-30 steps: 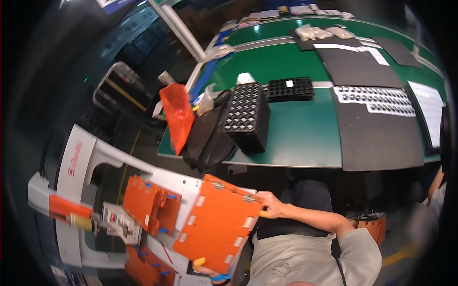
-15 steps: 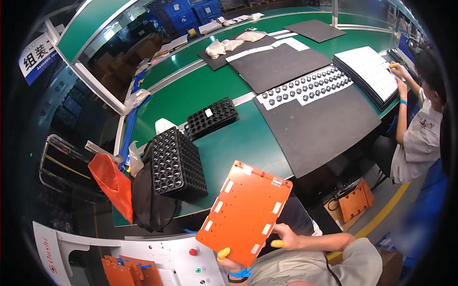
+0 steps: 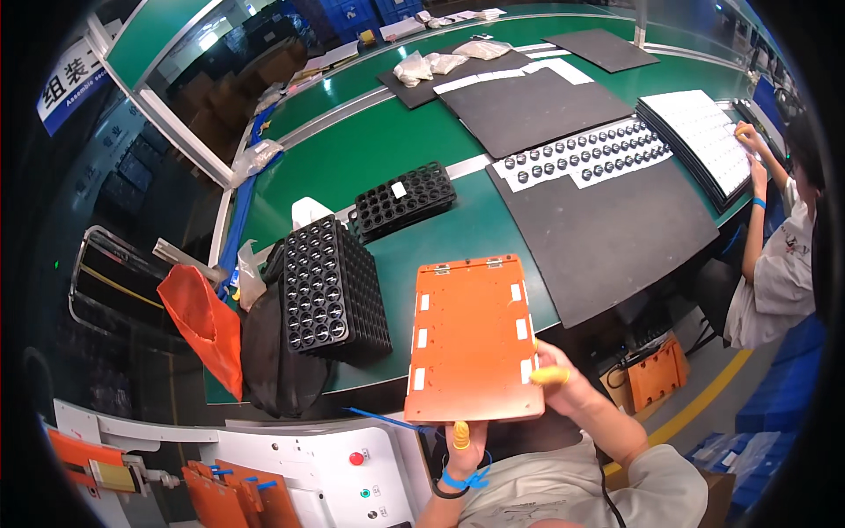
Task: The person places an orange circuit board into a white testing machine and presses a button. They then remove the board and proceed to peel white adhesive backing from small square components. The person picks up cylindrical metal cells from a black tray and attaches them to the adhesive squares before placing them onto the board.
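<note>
Left hand (image 3: 466, 454) grips the orange panel (image 3: 472, 343) at its near edge, right hand (image 3: 563, 382) its right side.

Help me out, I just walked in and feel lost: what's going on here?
A person holds an orange plate up in both hands: the left hand at its lower edge, the right hand at its right edge. Beyond it, stacked black trays stand on a green table. At right, a co-worker has both hands at a white sheet.
</note>
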Demonstrator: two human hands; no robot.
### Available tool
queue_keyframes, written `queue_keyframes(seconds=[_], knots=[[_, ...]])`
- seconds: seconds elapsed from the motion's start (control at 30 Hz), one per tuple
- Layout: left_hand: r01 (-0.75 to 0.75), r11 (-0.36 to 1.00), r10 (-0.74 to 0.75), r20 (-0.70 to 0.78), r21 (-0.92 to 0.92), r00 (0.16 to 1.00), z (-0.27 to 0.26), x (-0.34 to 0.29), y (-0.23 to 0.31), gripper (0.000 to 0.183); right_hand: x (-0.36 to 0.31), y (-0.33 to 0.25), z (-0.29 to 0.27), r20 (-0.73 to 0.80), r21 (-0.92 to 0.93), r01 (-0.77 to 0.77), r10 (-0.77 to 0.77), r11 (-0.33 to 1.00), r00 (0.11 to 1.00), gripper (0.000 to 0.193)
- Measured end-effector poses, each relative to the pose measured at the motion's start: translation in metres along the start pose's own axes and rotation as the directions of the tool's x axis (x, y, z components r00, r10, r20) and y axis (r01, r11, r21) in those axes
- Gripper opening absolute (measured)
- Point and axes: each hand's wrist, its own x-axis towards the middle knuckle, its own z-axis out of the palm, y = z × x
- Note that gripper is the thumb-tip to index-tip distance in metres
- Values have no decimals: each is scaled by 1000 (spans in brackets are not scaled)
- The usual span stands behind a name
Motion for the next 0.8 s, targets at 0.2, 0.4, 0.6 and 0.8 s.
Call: queue_keyframes(seconds=[0.2,0.4,0.6,0.8], knots=[[-291,928,266,131,235,955,44,33,50,49,5,-42,-10,-203,-24,2,-7,1000,979,42],[-289,737,225,181,611,957,33,76,52,45,-9,-46,-20,-36,-465,245,-295,851,955,84],[-392,180,463,274,902,843,42,93,58,52,7,-62,14,336,-928,250,-335,-275,880,107],[-410,73,509,320,909,799,36,97,53,53,68,-63,11,485,-722,378,-34,-580,874,86]])
